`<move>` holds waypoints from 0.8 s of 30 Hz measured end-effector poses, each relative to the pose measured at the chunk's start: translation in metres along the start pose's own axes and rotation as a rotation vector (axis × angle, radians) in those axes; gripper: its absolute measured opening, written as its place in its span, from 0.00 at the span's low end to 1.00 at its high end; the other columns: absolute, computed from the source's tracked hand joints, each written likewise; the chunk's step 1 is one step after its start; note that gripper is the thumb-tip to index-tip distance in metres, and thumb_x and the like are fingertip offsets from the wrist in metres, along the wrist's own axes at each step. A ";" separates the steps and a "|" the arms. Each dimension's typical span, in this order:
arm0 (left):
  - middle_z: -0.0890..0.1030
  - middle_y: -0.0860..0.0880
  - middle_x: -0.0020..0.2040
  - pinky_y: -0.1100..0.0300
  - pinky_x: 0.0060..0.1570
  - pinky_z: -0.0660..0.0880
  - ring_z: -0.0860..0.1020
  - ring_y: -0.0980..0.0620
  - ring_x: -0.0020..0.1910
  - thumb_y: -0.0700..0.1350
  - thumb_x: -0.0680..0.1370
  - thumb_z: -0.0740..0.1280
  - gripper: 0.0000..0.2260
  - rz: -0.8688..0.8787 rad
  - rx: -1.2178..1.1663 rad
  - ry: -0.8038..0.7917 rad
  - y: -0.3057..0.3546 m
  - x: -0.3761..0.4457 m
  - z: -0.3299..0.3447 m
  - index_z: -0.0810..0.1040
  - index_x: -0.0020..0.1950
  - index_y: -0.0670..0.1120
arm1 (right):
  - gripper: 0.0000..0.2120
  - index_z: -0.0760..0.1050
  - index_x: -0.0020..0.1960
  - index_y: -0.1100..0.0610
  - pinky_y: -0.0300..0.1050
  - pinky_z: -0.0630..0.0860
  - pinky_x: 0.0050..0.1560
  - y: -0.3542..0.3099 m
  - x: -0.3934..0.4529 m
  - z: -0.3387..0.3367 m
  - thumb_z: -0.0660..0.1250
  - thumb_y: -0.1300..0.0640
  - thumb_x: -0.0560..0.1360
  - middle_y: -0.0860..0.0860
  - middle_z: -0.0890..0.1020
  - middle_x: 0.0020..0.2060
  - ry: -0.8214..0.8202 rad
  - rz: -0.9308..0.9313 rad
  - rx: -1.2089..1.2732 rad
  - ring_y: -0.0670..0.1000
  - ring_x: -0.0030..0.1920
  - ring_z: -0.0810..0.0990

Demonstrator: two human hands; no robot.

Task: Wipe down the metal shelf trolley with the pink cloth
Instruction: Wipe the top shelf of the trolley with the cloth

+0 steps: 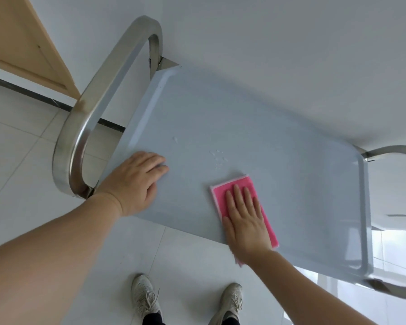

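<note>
The folded pink cloth (240,202) lies flat on the trolley (279,141) shelf's near edge, right hand (245,225) pressing it, fingers straight; left hand (136,181) rests open beside the cloth.

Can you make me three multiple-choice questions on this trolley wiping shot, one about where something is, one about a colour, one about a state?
1. Where do the water droplets lie on the trolley shelf?
A. Under the cloth
B. On bare shelf beyond the cloth
C. On the floor

2. What colour is the cloth?
A. Pink
B. Blue
C. Yellow

3. How does the right hand meet the cloth?
A. Bunches it in a fist
B. Pinches one corner
C. Presses it flat with straight fingers

Answers:
1 B, the drops sit on uncovered shelf past the cloth's far edge.
2 A, it is bright pink with a paler border.
3 C, the fingers lie straight on top. The left hand rests on the shelf near the steel handle.
</note>
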State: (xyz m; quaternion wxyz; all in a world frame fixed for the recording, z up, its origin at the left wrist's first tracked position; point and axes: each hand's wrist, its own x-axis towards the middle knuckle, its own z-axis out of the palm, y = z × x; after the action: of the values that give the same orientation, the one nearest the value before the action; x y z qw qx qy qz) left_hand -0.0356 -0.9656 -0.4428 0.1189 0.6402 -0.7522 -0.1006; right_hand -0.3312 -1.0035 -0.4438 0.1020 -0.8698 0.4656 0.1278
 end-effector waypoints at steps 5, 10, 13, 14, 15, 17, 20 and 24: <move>0.77 0.40 0.60 0.44 0.65 0.67 0.74 0.40 0.60 0.43 0.72 0.53 0.21 0.001 0.006 -0.063 0.001 -0.001 -0.003 0.78 0.58 0.38 | 0.26 0.41 0.75 0.51 0.52 0.38 0.72 -0.031 0.015 0.001 0.41 0.44 0.80 0.50 0.45 0.75 -0.002 -0.160 -0.040 0.55 0.75 0.39; 0.77 0.40 0.61 0.44 0.66 0.65 0.74 0.42 0.62 0.44 0.72 0.52 0.22 0.001 0.013 -0.080 0.001 -0.002 -0.004 0.78 0.60 0.39 | 0.27 0.39 0.74 0.48 0.50 0.35 0.73 -0.019 0.044 -0.004 0.39 0.41 0.78 0.48 0.45 0.75 -0.006 -0.194 -0.054 0.53 0.74 0.36; 0.77 0.41 0.62 0.43 0.66 0.65 0.74 0.42 0.63 0.43 0.72 0.52 0.22 0.004 0.017 -0.076 0.002 -0.003 -0.003 0.78 0.60 0.39 | 0.27 0.37 0.73 0.47 0.50 0.36 0.74 -0.012 0.072 -0.012 0.39 0.42 0.77 0.46 0.43 0.74 0.027 -0.172 -0.045 0.51 0.74 0.36; 0.77 0.41 0.62 0.42 0.66 0.66 0.74 0.42 0.62 0.43 0.72 0.52 0.22 0.004 0.017 -0.073 0.002 -0.002 -0.003 0.78 0.60 0.39 | 0.27 0.37 0.73 0.47 0.50 0.37 0.74 -0.009 0.082 -0.015 0.40 0.42 0.77 0.46 0.43 0.74 0.045 -0.165 -0.039 0.50 0.74 0.37; 0.77 0.41 0.61 0.42 0.65 0.66 0.74 0.42 0.62 0.43 0.72 0.52 0.22 0.004 0.016 -0.068 0.002 -0.002 -0.002 0.78 0.59 0.39 | 0.27 0.37 0.73 0.47 0.49 0.37 0.74 -0.006 0.093 -0.018 0.40 0.42 0.77 0.45 0.42 0.74 0.060 -0.163 -0.037 0.49 0.74 0.37; 0.77 0.41 0.61 0.42 0.65 0.66 0.74 0.42 0.62 0.43 0.72 0.52 0.22 0.007 0.017 -0.061 0.002 -0.001 -0.002 0.78 0.59 0.40 | 0.27 0.39 0.74 0.48 0.49 0.38 0.74 0.004 0.114 -0.026 0.40 0.42 0.77 0.45 0.44 0.74 0.072 -0.158 -0.041 0.49 0.75 0.39; 0.77 0.43 0.62 0.44 0.66 0.66 0.74 0.43 0.62 0.43 0.72 0.53 0.21 -0.011 0.031 -0.061 0.001 -0.003 -0.001 0.78 0.59 0.41 | 0.29 0.46 0.76 0.50 0.50 0.42 0.75 0.018 0.151 -0.039 0.40 0.43 0.76 0.50 0.50 0.76 0.104 -0.136 -0.053 0.53 0.76 0.45; 0.77 0.41 0.60 0.45 0.63 0.69 0.75 0.41 0.60 0.42 0.71 0.54 0.21 -0.118 0.005 -0.019 -0.001 -0.003 0.000 0.78 0.59 0.40 | 0.29 0.49 0.76 0.51 0.49 0.42 0.74 0.039 0.202 -0.058 0.43 0.44 0.76 0.52 0.52 0.76 0.141 -0.090 -0.059 0.54 0.76 0.47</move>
State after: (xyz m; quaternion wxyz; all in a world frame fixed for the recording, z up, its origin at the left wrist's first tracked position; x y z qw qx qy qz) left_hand -0.0346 -0.9631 -0.4429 0.1041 0.6829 -0.7144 -0.1116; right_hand -0.2484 -1.2000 -0.4557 0.0488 -0.8992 0.4282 0.0753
